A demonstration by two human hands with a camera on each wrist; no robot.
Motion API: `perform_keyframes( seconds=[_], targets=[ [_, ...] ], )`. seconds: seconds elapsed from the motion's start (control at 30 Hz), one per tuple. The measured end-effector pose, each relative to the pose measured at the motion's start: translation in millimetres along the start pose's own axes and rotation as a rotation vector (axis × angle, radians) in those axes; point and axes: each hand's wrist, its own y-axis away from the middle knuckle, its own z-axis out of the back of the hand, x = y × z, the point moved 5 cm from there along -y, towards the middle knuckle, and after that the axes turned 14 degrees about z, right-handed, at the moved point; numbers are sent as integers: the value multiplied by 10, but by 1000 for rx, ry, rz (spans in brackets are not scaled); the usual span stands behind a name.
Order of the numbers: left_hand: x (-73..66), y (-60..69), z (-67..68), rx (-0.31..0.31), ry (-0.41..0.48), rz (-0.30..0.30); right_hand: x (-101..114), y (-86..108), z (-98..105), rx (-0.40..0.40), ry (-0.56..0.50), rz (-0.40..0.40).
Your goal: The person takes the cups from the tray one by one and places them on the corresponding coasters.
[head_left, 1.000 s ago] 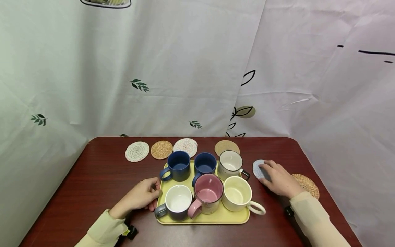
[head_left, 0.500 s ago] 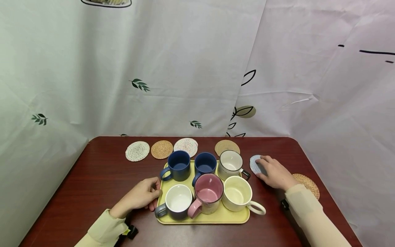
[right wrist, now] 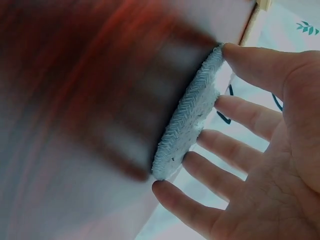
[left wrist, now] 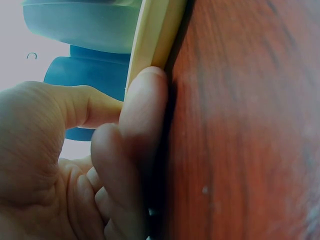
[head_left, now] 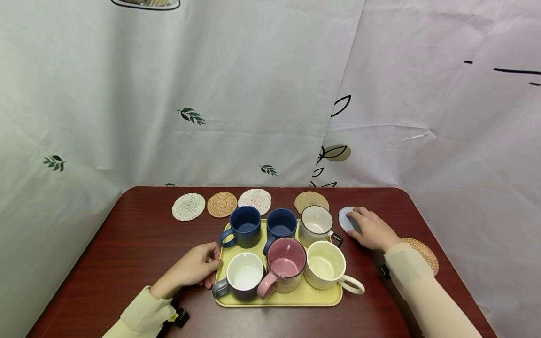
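At the left edge of a yellow tray (head_left: 314, 298), my left hand (head_left: 190, 268) pinches the rim between thumb and fingers; in the left wrist view the thumb and index finger meet at the tray's rim (left wrist: 157, 30). The tray holds several mugs, among them a pink one (head_left: 286, 263), a cream one (head_left: 324, 266) and a grey one (head_left: 244, 278). To the tray's right, my right hand (head_left: 373, 229) touches a light blue round coaster (head_left: 344, 220). Seen from the right wrist, extended fingertips and thumb rest on the coaster (right wrist: 187, 120), which lies at the tabletop.
Behind the tray lie a white coaster (head_left: 188, 207), a tan one (head_left: 221, 204), another white one (head_left: 254, 202) and a beige one (head_left: 311, 202). A woven coaster (head_left: 422, 253) is partly under the right forearm. White patterned cloth (head_left: 253, 94) hangs behind the dark red table (head_left: 122, 244).
My right hand and the blue coaster under its fingers have moved left and toward the table's far edge. The left hand, tray and mugs have stayed in place.
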Motion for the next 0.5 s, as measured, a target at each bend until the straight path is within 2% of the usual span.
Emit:
perform_keyframes(
  seconds=[0.5],
  targets=[
    [-8, -1, 6, 4, 0, -15, -59, -245, -12, 21, -23, -1]
  ],
)
